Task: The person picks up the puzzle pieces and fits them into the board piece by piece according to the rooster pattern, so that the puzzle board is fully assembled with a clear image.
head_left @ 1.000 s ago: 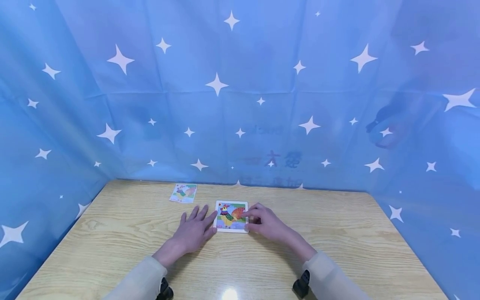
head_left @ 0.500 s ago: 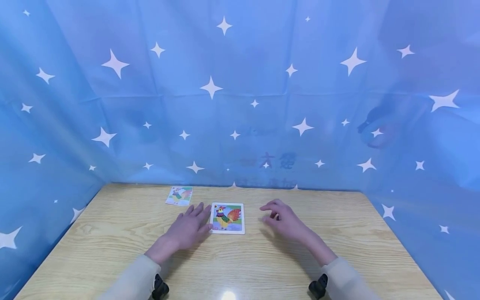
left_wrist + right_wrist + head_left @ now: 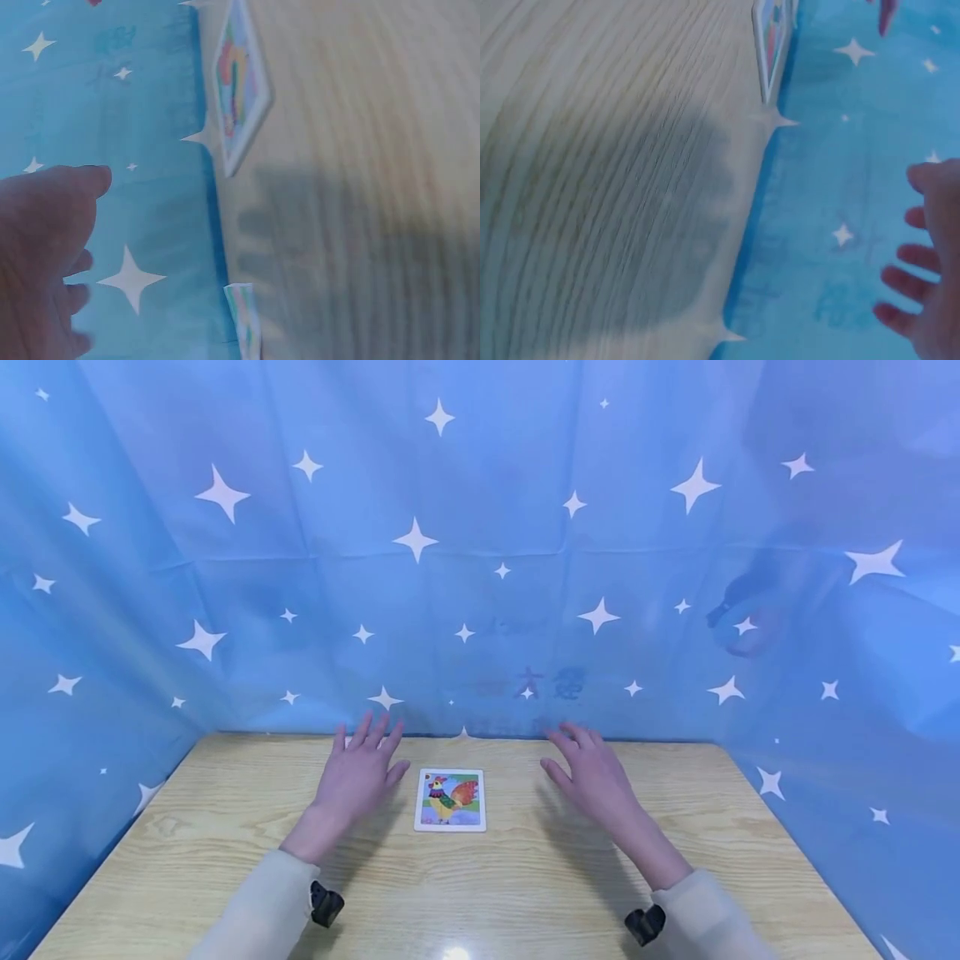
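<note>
On the table lies a white-framed picture puzzle (image 3: 450, 800) of a rooster, its picture whole in the frame. My left hand (image 3: 356, 781) hovers to its left with the fingers spread and holds nothing. To the puzzle's right, my right hand (image 3: 596, 777) is also raised over the table, fingers loosely extended and nothing in them. In the left wrist view, the paper picture card (image 3: 245, 319) lies near the table's back edge; in the head view my left hand covers nearly all of it.
The wood-grain table (image 3: 480, 893) ends at the back against a blue curtain (image 3: 510, 593) with white stars. Each sleeve carries a small black wrist device (image 3: 326, 904) at the cuff.
My right hand has let go of the puzzle's right edge and moved away to the right. My left hand has left its left edge and lifted, now covering the paper card.
</note>
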The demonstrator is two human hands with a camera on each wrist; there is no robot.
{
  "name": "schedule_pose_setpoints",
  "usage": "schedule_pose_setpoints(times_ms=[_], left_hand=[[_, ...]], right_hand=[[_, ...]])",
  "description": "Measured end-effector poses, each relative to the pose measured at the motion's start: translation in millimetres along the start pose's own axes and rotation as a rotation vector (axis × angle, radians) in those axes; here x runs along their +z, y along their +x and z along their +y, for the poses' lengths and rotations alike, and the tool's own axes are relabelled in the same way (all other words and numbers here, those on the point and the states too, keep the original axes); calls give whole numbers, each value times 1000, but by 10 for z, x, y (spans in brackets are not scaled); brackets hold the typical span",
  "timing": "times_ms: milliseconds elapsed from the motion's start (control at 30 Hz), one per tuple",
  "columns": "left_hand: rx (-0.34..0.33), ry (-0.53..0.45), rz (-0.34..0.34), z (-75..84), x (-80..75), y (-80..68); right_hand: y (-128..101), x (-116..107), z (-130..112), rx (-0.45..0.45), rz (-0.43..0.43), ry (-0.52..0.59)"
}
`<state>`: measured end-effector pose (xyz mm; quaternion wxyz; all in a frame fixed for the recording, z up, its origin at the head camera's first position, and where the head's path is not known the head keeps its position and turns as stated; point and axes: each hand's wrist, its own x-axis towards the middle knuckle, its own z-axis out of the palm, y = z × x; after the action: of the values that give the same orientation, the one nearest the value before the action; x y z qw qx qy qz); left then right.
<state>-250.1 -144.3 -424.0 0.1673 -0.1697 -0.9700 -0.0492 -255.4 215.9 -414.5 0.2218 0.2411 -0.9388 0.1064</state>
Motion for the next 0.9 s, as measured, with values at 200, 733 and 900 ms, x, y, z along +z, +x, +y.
schedule_pose_setpoints(times_ms=[200,733,900], left_hand=[[-42,-1,2,27,10,51],[-115,-38,-36,109,21,145],[-115,-29,-45,93,35,136]], right_hand=[[-2,81,-176,7,-62,-258],[50,252,-280,221,-149,-189],[9,251,-252,205,-147,-175]])
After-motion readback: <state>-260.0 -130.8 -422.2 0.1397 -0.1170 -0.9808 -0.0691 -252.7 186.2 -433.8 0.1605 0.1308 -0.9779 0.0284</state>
